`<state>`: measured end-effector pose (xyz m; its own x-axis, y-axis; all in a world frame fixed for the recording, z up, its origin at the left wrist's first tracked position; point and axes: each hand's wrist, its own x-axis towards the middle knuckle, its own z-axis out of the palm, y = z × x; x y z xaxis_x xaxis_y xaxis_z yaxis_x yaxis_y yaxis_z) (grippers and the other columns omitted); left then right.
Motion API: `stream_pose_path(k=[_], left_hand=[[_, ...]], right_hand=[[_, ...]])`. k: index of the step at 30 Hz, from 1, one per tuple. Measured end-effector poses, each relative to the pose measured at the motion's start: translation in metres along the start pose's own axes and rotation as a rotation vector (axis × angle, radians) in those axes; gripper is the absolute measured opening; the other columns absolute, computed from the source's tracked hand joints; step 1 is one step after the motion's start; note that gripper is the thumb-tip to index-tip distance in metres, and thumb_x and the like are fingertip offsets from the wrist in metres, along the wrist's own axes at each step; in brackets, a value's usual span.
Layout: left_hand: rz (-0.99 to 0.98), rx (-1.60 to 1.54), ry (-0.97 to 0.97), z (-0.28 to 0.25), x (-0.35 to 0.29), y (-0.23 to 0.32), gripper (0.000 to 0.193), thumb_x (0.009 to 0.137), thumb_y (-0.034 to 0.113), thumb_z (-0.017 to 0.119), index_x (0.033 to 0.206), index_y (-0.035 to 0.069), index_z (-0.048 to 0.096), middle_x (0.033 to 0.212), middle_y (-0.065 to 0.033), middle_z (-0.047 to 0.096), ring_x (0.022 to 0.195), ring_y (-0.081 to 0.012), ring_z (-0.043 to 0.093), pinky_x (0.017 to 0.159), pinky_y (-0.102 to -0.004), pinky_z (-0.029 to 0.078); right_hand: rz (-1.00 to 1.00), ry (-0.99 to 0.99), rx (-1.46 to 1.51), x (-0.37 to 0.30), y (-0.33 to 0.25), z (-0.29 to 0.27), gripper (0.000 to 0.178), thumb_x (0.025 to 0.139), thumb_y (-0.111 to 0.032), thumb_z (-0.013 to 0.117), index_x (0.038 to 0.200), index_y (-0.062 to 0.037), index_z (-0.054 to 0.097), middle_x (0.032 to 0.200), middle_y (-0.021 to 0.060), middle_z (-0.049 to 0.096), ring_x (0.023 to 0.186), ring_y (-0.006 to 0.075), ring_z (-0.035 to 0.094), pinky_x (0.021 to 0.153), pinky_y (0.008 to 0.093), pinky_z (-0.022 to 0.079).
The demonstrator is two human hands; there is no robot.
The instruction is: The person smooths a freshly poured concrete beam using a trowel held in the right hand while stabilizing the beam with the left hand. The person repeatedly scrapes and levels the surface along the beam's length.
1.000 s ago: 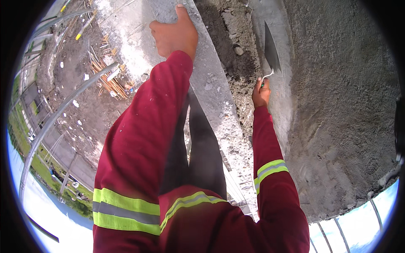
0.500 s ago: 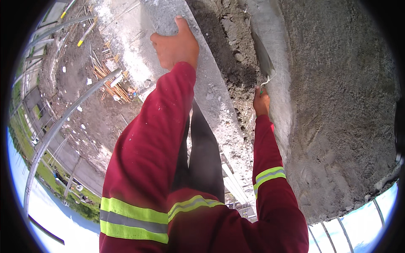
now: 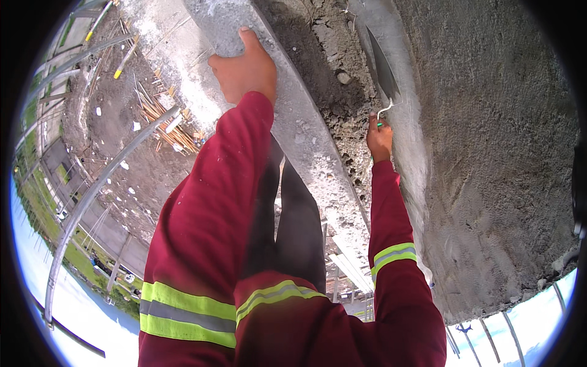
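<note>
My right hand (image 3: 380, 140) is closed around the handle of a pointed trowel (image 3: 383, 68), a green bit of it showing at the fingers. The trowel's long grey blade stands on edge along a smooth pale strip (image 3: 408, 116) of the wall, beside dark crumbly mortar (image 3: 333, 73). My left hand (image 3: 247, 73) is held over a long grey plank (image 3: 299, 122), with the thumb and a finger spread apart. Its other fingers are hidden, and I cannot tell whether it touches the plank.
A rough grey plastered wall (image 3: 495, 153) fills the right side. Metal poles (image 3: 92, 189) cross the left, above muddy ground with a heap of thin sticks (image 3: 168, 125) far below. My dark-trousered legs (image 3: 296, 226) stand beside the plank.
The trowel's blade has turned and shows more of its flat face, lying closer to the wall. My left hand has shifted slightly left and down in the picture, along with the whole view.
</note>
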<state>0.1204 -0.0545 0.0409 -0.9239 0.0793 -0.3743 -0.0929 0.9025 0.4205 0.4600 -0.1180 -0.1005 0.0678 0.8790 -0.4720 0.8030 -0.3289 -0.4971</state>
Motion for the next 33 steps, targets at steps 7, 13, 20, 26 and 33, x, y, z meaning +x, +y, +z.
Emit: stream_pose_path(k=[7,13,20,26,33], left_hand=[[-0.007,-0.02,-0.01,-0.005,-0.004,0.001,0.091,0.094,0.069,0.06,0.143,-0.007,0.046,0.141,-0.0273,0.061,0.125,-0.0448,0.064,0.106,-0.0533,0.05],[0.005,-0.031,-0.054,-0.005,-0.004,0.0,0.099,0.095,0.069,0.057,0.151,-0.01,0.04,0.147,-0.0317,0.056,0.135,-0.0453,0.059,0.112,-0.0501,0.047],[-0.004,-0.024,-0.021,-0.003,-0.003,0.0,0.093,0.094,0.069,0.058,0.146,-0.007,0.045,0.144,-0.0263,0.06,0.129,-0.0443,0.062,0.108,-0.0518,0.049],[-0.002,-0.002,-0.018,0.0,-0.002,-0.001,0.094,0.094,0.07,0.057,0.147,-0.006,0.045,0.144,-0.0269,0.059,0.13,-0.0437,0.061,0.108,-0.0515,0.049],[-0.005,-0.027,-0.036,-0.004,-0.001,0.001,0.094,0.093,0.07,0.058,0.146,-0.007,0.045,0.143,-0.0271,0.06,0.13,-0.0435,0.062,0.107,-0.0525,0.049]], right_hand=[[0.097,-0.046,0.064,0.013,0.005,-0.001,0.043,0.106,-0.038,0.058,0.095,0.003,0.068,0.075,0.02,0.068,0.063,0.0338,0.061,0.068,0.0464,0.05],[-0.075,-0.03,-0.038,0.009,0.015,0.014,0.038,0.103,-0.035,0.061,0.101,0.0013,0.073,0.073,0.0207,0.07,0.063,0.0378,0.065,0.069,0.0451,0.052],[0.187,0.023,-0.106,0.013,0.023,0.006,0.042,0.1,-0.038,0.058,0.097,0.0006,0.074,0.087,0.0287,0.073,0.086,0.0464,0.071,0.08,0.0529,0.053],[0.074,-0.036,0.194,0.03,0.033,0.007,0.045,0.1,-0.041,0.061,0.1,0.0019,0.074,0.09,0.0262,0.076,0.084,0.0484,0.07,0.08,0.0535,0.052],[0.088,0.05,-0.022,0.023,0.014,0.009,0.046,0.099,-0.039,0.063,0.098,0.0054,0.072,0.087,0.0259,0.075,0.078,0.047,0.069,0.078,0.05,0.052]])
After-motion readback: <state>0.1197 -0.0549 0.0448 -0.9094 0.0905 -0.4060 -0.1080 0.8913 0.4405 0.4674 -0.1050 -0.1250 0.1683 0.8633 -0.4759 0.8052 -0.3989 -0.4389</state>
